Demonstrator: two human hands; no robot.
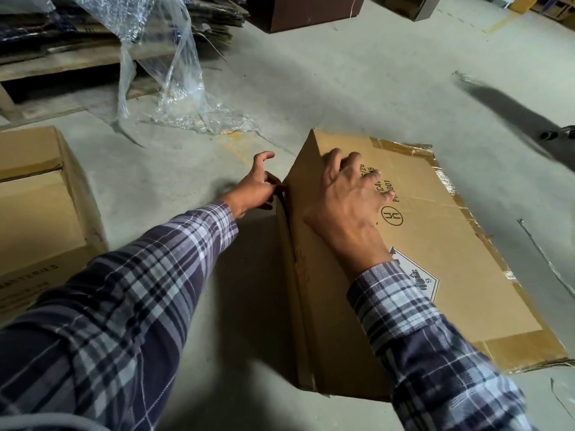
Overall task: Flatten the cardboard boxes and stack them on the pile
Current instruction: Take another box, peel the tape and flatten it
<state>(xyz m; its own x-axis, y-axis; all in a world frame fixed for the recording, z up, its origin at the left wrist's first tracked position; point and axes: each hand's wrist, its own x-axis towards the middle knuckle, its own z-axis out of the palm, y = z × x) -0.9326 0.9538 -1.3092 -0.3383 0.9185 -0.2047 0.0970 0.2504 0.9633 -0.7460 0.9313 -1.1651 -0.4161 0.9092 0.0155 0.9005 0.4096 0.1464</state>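
Cardboard fills the head view: a brown box lies on the concrete floor, mostly collapsed, its broad printed panel nearly flat to the right while the left side stands up as a ridge along a fold. The right hand lies on top with fingers spread, pressing the panel near the ridge. The left hand is at the box's left edge; some fingers seem to pinch the cardboard edge there, the forefinger raised free, though the grip itself is partly hidden. Both sleeves are plaid.

As I judge it, this box is well on the way to flat but not finished: the raised side must be pushed down before it can be carried. A second box stands unflattened at the left, so at least that one is left too. The pile of flattened cardboard sits at the top left, well apart from the box in hand, with loose plastic wrap draped in front of it.

Writing: on the panel a circled "UN" mark and, partly covered by the fingers, fragments reading "C4", "/20" and "001". A diamond hazard label with a "9" shows by the right cuff. The second box's side carries a word ending "ATTERIES".
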